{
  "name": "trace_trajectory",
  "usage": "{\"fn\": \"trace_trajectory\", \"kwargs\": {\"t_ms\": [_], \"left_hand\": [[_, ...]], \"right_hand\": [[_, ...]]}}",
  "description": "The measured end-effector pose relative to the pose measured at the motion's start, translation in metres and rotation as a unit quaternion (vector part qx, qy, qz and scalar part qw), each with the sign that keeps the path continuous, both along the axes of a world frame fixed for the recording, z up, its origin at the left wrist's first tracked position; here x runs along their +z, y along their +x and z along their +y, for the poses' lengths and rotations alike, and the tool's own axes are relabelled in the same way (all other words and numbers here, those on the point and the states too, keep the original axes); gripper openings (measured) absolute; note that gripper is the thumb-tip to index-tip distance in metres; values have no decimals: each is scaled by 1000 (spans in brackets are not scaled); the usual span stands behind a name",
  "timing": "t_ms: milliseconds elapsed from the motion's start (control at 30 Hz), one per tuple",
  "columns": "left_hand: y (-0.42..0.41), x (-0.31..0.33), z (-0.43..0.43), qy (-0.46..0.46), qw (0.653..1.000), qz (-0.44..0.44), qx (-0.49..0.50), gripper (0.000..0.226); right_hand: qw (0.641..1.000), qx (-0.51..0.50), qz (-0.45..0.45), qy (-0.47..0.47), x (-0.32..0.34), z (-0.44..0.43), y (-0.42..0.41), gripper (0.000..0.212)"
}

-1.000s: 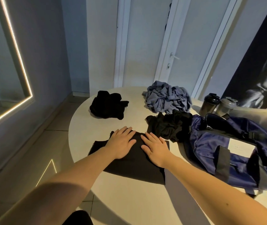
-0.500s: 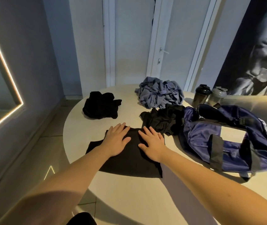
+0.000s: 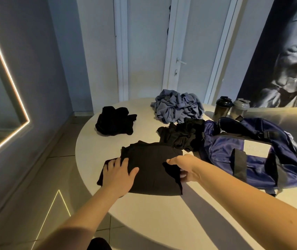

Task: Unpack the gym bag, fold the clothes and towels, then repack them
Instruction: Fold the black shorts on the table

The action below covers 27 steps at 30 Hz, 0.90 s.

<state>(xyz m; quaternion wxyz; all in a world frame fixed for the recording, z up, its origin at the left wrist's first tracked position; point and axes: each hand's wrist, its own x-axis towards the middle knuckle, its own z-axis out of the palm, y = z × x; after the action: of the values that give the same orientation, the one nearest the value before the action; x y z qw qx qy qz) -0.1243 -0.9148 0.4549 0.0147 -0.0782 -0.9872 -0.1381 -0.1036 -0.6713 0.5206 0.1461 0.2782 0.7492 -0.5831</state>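
Observation:
A flat black garment (image 3: 151, 165) lies on the round white table (image 3: 162, 222) in front of me. My left hand (image 3: 119, 175) rests flat on its left part, fingers spread. My right hand (image 3: 185, 167) grips the garment's right edge, with a fold of cloth lifted between thumb and fingers. The blue gym bag (image 3: 252, 154) lies open on the table to the right. A crumpled black garment (image 3: 182, 134) sits against the bag. Another black bundle (image 3: 114, 121) lies at the far left, and a grey-blue crumpled cloth (image 3: 177, 106) at the back.
Two shaker bottles, one dark (image 3: 222, 107) and one grey (image 3: 239, 108), stand behind the bag. A white door (image 3: 189, 47) and wall close off the back. A lit mirror frame (image 3: 5, 69) hangs on the left wall. Tiled floor (image 3: 57, 177) lies left of the table.
Both hands left the garment's middle. The left slid to its left part and the right moved to the right edge and took hold of the cloth.

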Motion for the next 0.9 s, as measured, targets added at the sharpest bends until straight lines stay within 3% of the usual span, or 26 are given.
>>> {"fn": "trace_trajectory", "kwargs": {"t_ms": [267,367,467,733,833,900], "left_hand": [[-37,38,9,97,980,-125,120,90],[-45,50,18,115,972,-162,121,96],[-46,57,26,143,962,-207,103,88],[-44,64,33,228,942,-229,93,69],[-39,80,43,282,934,-206,72,62],[-34,95,54,315,929,-190,50,60]], "right_hand": [[996,-49,-44,-63,4,-12,-8,61],[994,-42,-56,-81,5,-9,-12,55],[994,-39,-50,-84,9,-8,-8,43],[997,-54,10,-54,13,-3,-2,60],[995,-32,87,37,17,-2,1,76],[988,-14,135,71,24,-2,1,62]]}}
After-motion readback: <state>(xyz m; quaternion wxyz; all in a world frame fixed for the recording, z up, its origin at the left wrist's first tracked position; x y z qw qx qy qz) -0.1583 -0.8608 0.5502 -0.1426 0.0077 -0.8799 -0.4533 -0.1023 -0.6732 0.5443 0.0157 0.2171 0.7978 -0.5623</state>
